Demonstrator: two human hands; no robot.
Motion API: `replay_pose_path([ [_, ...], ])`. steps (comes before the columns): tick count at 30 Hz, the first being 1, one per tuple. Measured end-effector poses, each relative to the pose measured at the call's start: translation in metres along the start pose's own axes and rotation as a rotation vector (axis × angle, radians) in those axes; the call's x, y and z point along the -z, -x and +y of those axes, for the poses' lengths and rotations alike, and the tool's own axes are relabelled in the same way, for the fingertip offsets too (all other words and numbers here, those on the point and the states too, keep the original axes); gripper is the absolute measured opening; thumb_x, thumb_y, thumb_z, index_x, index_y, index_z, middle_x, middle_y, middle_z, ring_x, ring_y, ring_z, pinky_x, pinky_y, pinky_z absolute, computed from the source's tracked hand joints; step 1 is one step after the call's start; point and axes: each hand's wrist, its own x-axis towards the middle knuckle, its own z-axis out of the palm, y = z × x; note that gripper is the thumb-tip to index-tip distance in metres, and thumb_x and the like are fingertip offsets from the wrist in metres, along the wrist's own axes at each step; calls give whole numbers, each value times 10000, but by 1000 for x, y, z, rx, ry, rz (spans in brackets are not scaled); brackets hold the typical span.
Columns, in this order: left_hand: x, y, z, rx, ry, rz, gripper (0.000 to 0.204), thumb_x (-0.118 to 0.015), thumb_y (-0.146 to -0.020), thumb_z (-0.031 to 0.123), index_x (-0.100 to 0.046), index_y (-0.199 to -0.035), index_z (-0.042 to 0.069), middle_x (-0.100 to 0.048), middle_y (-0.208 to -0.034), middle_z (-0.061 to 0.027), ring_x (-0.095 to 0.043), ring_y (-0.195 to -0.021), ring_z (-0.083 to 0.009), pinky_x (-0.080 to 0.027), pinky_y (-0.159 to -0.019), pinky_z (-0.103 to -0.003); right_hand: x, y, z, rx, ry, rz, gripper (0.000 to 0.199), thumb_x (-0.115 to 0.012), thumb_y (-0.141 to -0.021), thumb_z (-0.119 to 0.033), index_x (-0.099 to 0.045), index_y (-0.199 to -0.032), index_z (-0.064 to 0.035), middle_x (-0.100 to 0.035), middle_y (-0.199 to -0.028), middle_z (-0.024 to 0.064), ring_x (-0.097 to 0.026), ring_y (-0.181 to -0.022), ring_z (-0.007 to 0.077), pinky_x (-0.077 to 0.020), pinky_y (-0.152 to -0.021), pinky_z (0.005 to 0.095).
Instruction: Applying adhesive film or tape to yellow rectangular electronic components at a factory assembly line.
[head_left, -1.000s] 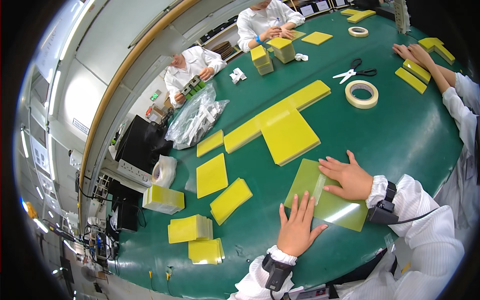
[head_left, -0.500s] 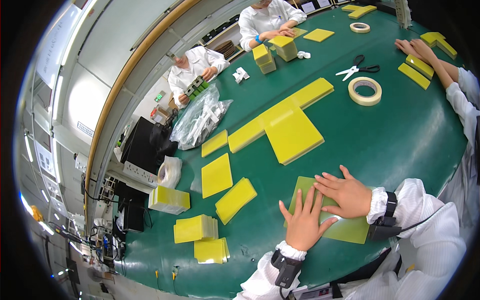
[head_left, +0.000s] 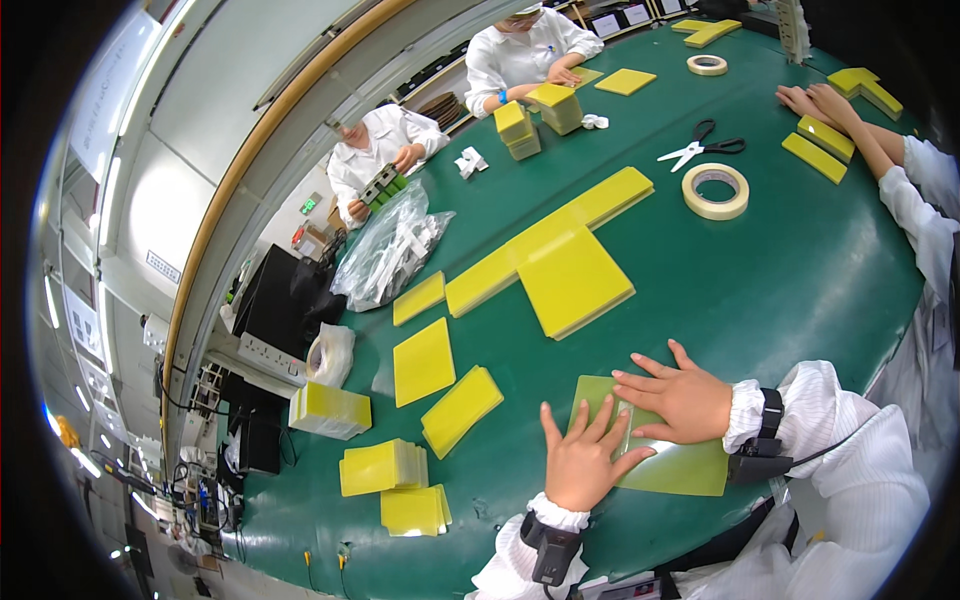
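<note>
My left hand point(head_left: 582, 465) lies flat with fingers spread on the left part of thin yellow-green sheet material point(head_left: 675, 470). Higher on the same material, my right hand point(head_left: 686, 402) rests palm down, its fingers stretched out toward the left. A pale line, like a seam or strip, shows between the hands; whether two pieces meet there I cannot tell. Neither hand grips anything. Beyond them, several yellow sheets are laid in a T shape point(head_left: 575, 275). Left of my left hand are a fanned stack of narrow yellow sheets point(head_left: 462, 412) and a square yellow sheet point(head_left: 423, 362).
Scissors point(head_left: 700, 146) and a tape roll point(head_left: 715, 192) lie at the far right. Several yellow stacks point(head_left: 383, 468) and a wrapped block point(head_left: 331, 410) stand left, near a plastic bag of white pieces point(head_left: 390, 255). Co-workers' hands point(head_left: 822, 103) rest on the green table point(head_left: 800, 290).
My left hand has slid slightly left, away from my right hand, and the pale line now shows between them. The view has shifted a little. A far co-worker's hands have moved apart.
</note>
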Motion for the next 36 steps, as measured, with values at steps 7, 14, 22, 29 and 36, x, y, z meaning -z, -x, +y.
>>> replay_pose_path([
  [7,0,-5,13,58,-152,-10,642,-592,-712,618,-609,-1156,153,-592,-1183,-41,-568,-1067,-287,-134,-875,-778,4,-1,-1,-2,-72,-64,562,-436,-911,-448,-395,-1343,-90,-275,-1462,98,-190,-1368,327,-165,-1030,641],
  [14,-6,-4,20,62,-172,62,710,-573,-706,645,-594,-1155,95,-578,-1179,-70,-551,-1028,-260,-144,-868,-789,4,-2,-2,-17,-42,-95,562,-448,-908,-438,-385,-1342,-87,-276,-1459,110,-184,-1368,336,-185,-1020,640],
  [22,-2,-4,11,6,-94,29,638,-592,-722,606,-632,-1085,82,-589,-1140,-80,-572,-1031,-208,-100,-842,-806,3,-1,-5,0,-70,-76,574,-445,-908,-448,-365,-1358,-100,-274,-1462,103,-187,-1368,336,-182,-1023,639],
  [29,-6,1,10,-2,-88,52,497,-656,-726,515,-664,-1011,108,-615,-1091,-39,-578,-1012,-165,-100,-859,-797,4,-1,-3,27,-64,-109,597,-438,-905,-471,-356,-1373,-111,-258,-1476,61,-171,-1373,331,-165,-1038,637],
  [36,-2,6,9,-68,-18,166,337,-705,-722,407,-703,-896,119,-665,-957,31,-591,-969,-146,-98,-931,-747,1,1,-2,36,-56,-102,602,-436,-905,-479,-355,-1376,-114,-255,-1477,48,-167,-1374,325,-180,-1036,634],
])
